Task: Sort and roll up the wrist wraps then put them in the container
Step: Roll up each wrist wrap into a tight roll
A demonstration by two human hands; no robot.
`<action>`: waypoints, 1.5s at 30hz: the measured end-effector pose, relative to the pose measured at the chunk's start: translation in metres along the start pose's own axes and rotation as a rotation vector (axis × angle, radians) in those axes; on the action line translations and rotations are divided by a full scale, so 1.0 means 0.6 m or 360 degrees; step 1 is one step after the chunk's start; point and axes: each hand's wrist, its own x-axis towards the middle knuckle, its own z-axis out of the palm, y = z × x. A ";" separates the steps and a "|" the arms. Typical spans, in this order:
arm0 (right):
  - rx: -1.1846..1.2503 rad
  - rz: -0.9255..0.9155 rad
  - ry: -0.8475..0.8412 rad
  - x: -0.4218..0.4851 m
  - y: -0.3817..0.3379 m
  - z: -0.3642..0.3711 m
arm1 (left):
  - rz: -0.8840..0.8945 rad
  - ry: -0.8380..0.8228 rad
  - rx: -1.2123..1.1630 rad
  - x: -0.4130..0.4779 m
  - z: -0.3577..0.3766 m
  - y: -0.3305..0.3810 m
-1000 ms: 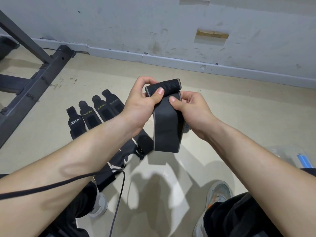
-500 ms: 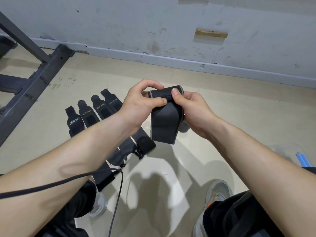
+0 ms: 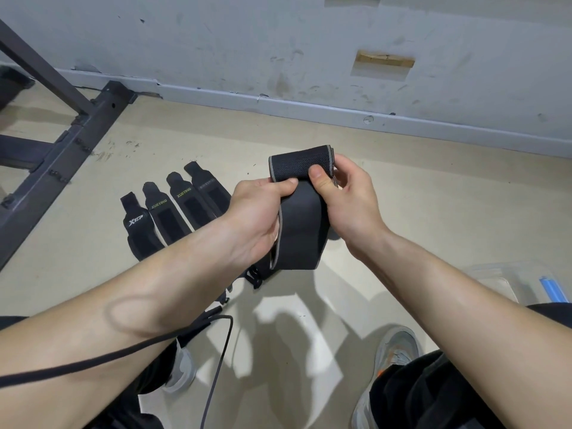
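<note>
Both hands hold a black wrist wrap [image 3: 301, 233] with a grey edge in the air above the floor [image 3: 433, 196], in front of the person. The left hand [image 3: 260, 218] grips the band from its left side, with its fingers curled behind it and the thumb pressed on the front just under the rolled top. The right hand [image 3: 349, 199] pinches the same roll from the right, thumb on the textured front face and the other fingers [image 3: 353, 171] curled round the far end. The top of the wrap is wound into a short roll lying crosswise; the rest hangs loose below the hands as a flat tail. On the floor to the left, beyond the left forearm, four more wraps [image 3: 168, 219] lie side by side in a row, tapered ends toward the wall [image 3: 278, 41]; one reads XTEP, two read XUEYING, and the fourth's lettering is too faint to read. Their near ends are hidden under the arm. A clear plastic container [image 3: 501, 275] sits on the floor at the right edge, well apart from the held wrap and partly hidden by the right forearm, with something blue in it. A dark metal frame [image 3: 62, 144] stands at the left by the wall. A black cable [image 3: 216, 366] crosses the left forearm and loops down between two grey shoes [image 3: 396, 348]
</note>
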 end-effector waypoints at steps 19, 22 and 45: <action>0.0178 0.0248 -0.0254 -0.004 -0.024 -0.005 | 0.0210 -0.0192 0.0257 0.011 -0.013 0.020; 0.0033 0.0271 -0.0357 -0.012 -0.013 0.001 | 0.0265 -0.0141 0.0324 0.017 -0.015 0.027; -0.0037 0.0314 -0.0202 -0.010 -0.016 0.012 | 0.0963 -0.0014 0.0836 0.033 -0.016 0.003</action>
